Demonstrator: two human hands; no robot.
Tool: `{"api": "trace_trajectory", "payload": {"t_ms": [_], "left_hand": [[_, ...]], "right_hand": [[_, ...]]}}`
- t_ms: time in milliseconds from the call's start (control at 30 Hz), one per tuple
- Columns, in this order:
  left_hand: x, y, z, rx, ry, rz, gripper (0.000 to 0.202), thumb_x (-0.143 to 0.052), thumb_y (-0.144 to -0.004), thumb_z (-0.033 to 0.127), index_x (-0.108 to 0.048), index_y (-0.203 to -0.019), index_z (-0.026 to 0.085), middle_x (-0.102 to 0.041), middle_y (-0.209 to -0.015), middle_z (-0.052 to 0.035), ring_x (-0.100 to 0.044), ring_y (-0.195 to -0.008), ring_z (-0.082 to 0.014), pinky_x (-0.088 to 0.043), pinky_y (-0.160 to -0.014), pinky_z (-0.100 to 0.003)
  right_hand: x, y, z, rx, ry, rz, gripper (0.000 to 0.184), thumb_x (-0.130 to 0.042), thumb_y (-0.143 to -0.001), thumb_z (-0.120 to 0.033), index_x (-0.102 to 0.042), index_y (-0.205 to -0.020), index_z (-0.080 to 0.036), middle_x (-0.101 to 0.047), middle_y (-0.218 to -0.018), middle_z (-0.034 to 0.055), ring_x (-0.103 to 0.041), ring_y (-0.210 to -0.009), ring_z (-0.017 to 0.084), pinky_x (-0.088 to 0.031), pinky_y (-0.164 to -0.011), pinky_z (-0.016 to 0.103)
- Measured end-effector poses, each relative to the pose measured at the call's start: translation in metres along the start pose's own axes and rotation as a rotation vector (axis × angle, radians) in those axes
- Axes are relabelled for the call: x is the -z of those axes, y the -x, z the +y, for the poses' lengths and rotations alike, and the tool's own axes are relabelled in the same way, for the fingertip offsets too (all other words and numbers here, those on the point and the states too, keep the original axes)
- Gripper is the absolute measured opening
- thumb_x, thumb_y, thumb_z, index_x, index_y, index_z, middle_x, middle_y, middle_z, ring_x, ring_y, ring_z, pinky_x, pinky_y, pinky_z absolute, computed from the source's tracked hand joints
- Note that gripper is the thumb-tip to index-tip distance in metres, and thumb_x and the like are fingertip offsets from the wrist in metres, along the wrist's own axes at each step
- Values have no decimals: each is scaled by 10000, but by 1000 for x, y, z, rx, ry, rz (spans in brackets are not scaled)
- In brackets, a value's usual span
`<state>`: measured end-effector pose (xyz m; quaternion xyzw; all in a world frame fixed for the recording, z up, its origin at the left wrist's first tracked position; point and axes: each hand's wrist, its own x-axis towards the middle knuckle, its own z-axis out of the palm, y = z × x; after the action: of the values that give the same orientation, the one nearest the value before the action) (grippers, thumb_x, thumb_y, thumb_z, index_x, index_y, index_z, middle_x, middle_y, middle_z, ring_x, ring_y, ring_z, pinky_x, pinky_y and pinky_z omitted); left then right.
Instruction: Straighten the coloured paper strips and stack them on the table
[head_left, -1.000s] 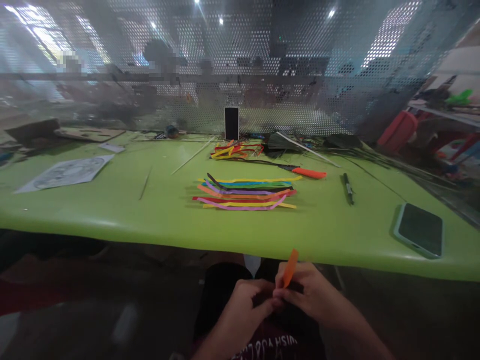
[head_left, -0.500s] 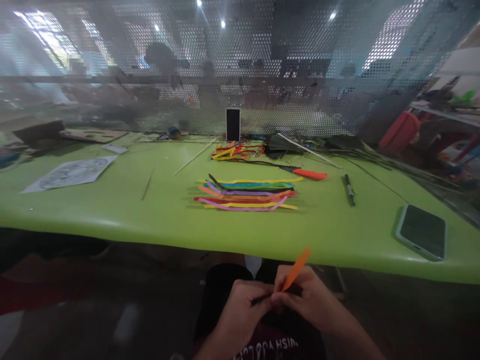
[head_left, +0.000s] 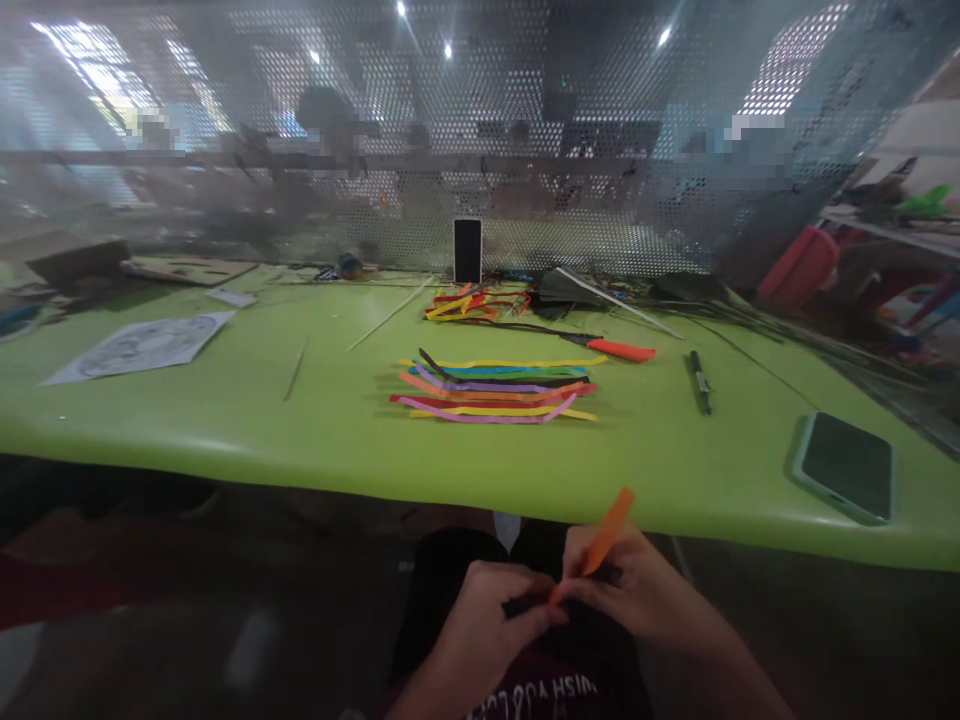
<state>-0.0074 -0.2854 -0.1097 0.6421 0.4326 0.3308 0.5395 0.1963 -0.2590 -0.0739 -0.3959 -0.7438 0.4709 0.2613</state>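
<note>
Over my lap, just below the table's front edge, my two hands hold an orange strip (head_left: 610, 532). The fingertips of my left hand (head_left: 504, 610) pinch its lower end, where a small bit of orange shows. My right hand (head_left: 626, 580) is closed on the strip a little higher, and the free end sticks up to the right past its fingers. On the table ahead lies a row of coloured strips (head_left: 499, 395), in yellow, blue, green, black, purple, orange, red and pink, roughly side by side.
Beyond the row are a tangle of strips (head_left: 472, 302) and a knife with a red handle (head_left: 622, 349). To the right lie a pen (head_left: 700, 382) and a phone (head_left: 844, 465). A printed sheet (head_left: 142, 346) is at left. A dark upright device (head_left: 468, 250) stands before the mesh screen (head_left: 420, 190).
My right hand has shifted slightly right, away from my left. The orange strip has moved right and up with it, and a bit of orange now shows between the fingertips.
</note>
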Motion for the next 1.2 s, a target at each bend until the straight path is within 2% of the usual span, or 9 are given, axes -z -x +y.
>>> {"api": "trace_trajectory", "payload": {"t_ms": [133,300,400,533,733,867,967,1067,1200], "left_hand": [[-1,-1,-1,-12,54,0,344,-664,-904,449,-807,-812,150,-721,-718,-55,-591,-667,-153,-403,-648,-258],[-1,-2,-5,-33,105,12,548,-605,-906,582,-733,-656,111,-499,-575,3,-404,-583,-110,-299,-570,-252],[-2,-1,-7,-17,110,-1,574,-617,-892,598,-709,-612,105,-447,-555,15,-366,-570,-101,-270,-557,-253],[-4,0,-5,3,126,-11,564,-619,-889,601,-757,-654,108,-538,-549,-8,-425,-548,-105,-300,-543,-247],[-3,0,2,31,156,-38,480,-646,-881,573,-827,-776,141,-740,-679,-78,-656,-648,-173,-436,-610,-246],[-1,1,4,72,149,-57,323,-697,-874,458,-826,-803,170,-767,-712,-61,-686,-664,-164,-459,-622,-229],[0,3,5,109,135,-54,168,-763,-817,339,-820,-835,183,-781,-772,-45,-689,-714,-160,-473,-654,-222],[-1,4,4,125,106,-59,125,-766,-795,274,-818,-874,192,-793,-842,-45,-701,-776,-169,-491,-712,-236],[-3,3,0,138,137,-55,110,-740,-800,249,-813,-804,166,-784,-775,-52,-700,-724,-176,-490,-700,-255]], "right_hand": [[-3,-3,0,-10,-7,21,176,-686,-896,-315,-649,-781,-187,-608,-739,-4,-553,-703,121,-429,-669,261],[-16,-4,5,-31,-26,2,185,-762,-842,-354,-686,-795,-193,-626,-777,-1,-579,-746,134,-438,-703,276],[-20,-3,7,-47,-67,9,246,-747,-855,-391,-676,-744,-183,-609,-732,-3,-568,-697,125,-428,-658,266],[-19,-3,7,-23,-113,-21,293,-730,-870,-416,-666,-717,-174,-605,-698,-5,-565,-647,111,-417,-614,248],[-18,-2,6,-53,-163,-1,301,-745,-858,-401,-661,-693,-165,-614,-673,-7,-576,-618,106,-424,-598,235],[-17,-2,8,-19,-160,27,264,-745,-857,-364,-666,-697,-169,-595,-656,-19,-545,-607,94,-410,-591,228],[-15,-1,11,-17,-171,36,255,-740,-861,-357,-656,-707,-171,-547,-650,-38,-483,-574,73,-380,-567,218],[-13,0,12,-45,-176,28,276,-710,-882,-385,-636,-726,-171,-521,-663,-38,-457,-583,76,-369,-566,221],[-11,0,7,-52,-123,23,289,-693,-890,-389,-616,-711,-175,-536,-687,-19,-478,-643,101,-386,-612,242]]}}
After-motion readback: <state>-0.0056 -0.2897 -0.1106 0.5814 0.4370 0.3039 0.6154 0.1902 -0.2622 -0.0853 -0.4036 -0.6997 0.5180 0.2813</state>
